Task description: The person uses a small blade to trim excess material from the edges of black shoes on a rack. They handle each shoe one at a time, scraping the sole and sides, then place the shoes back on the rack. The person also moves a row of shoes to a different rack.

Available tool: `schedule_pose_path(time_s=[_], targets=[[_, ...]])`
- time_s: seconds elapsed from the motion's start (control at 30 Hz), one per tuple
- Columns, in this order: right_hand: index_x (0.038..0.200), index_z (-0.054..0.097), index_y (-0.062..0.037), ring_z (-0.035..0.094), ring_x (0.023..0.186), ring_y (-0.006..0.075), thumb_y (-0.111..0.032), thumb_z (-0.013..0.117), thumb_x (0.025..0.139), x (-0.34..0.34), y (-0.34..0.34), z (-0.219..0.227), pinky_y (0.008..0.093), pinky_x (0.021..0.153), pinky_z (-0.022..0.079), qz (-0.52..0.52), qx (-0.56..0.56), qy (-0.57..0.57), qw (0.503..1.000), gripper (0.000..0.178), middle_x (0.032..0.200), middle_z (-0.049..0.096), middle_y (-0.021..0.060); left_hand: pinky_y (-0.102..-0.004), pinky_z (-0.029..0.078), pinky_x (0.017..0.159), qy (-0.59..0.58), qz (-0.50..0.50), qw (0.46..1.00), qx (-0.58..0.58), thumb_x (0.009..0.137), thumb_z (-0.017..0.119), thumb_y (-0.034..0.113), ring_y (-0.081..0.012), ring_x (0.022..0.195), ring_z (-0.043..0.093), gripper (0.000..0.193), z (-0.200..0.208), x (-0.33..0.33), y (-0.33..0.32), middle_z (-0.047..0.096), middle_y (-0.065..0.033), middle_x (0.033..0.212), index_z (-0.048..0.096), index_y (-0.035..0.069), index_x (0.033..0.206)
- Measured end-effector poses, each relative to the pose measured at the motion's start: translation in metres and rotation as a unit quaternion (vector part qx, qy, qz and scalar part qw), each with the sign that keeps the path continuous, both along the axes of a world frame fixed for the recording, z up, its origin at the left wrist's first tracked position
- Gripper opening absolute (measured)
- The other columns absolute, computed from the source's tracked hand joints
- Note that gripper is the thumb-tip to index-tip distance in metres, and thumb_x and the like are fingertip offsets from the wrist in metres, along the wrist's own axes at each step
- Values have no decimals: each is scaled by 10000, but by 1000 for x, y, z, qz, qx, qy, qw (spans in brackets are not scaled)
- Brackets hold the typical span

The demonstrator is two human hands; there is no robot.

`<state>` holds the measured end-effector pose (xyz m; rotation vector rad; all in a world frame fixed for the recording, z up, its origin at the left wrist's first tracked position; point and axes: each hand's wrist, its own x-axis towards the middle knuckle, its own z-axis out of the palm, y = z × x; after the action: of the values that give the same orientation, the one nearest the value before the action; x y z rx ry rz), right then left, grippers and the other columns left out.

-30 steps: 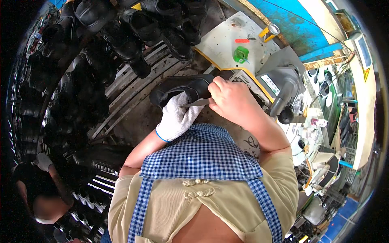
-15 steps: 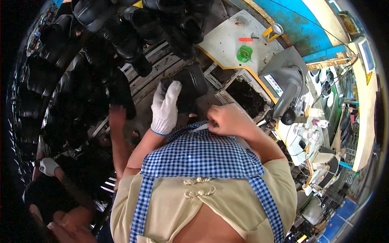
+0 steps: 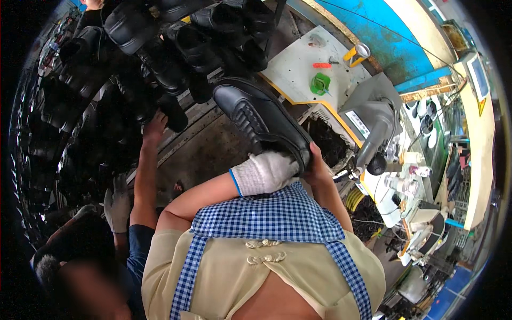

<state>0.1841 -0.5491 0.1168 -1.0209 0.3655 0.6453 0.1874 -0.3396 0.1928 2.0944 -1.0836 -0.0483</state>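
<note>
A black lace-up shoe (image 3: 261,120) is held up in front of my apron, its toe pointing to the far left and its sole edge facing right. My left hand (image 3: 266,173), in a white knit glove with a blue cuff, grips it at the ankle opening, the fingertips partly inside. Against the heel and sole side rests my bare right hand (image 3: 318,169). Its fingers curl behind the shoe and are mostly hidden, so anything else within them cannot be seen.
Racks of black shoes (image 3: 128,32) fill the far left, where a co-worker's bare hand (image 3: 154,127) and gloved hand (image 3: 117,205) reach. At right stand a white table (image 3: 288,64) with a green container (image 3: 320,84), a grey machine (image 3: 378,125), and a crate (image 3: 333,125) of dark scraps.
The dark shoe has come up and nearer, turned lengthwise. My left hand moved right onto its opening. My right hand went to the heel; the pale pointed tool it held is hidden now.
</note>
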Motion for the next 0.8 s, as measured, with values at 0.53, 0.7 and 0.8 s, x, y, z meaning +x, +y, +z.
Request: schedule_pose_path(time_s=[0.53,0.7,0.8], targets=[[1426,430,-63,580,1169,325,-657,453,893,6,6,-54,441,856,540,-26,258,-130,957,798,1357,542,176,-381,406,1058,310,278,765,-490,758,822,154,-218,1202,516,753,40,5,65,529,-122,1287,400,15,1366],[1419,437,-64,595,1141,328,-660,450,893,8,24,-31,425,793,552,1,252,-101,963,795,1346,549,179,-376,423,1026,280,277,773,-496,691,857,168,-216,1168,523,752,37,2,65,542,-101,1245,435,41,1301],[1416,441,-65,605,1124,329,-662,448,892,8,28,-28,416,755,558,14,246,-82,966,794,1339,553,181,-372,429,1013,260,277,789,-483,685,860,178,-209,1148,526,760,33,3,65,546,-95,1223,424,56,1296]])
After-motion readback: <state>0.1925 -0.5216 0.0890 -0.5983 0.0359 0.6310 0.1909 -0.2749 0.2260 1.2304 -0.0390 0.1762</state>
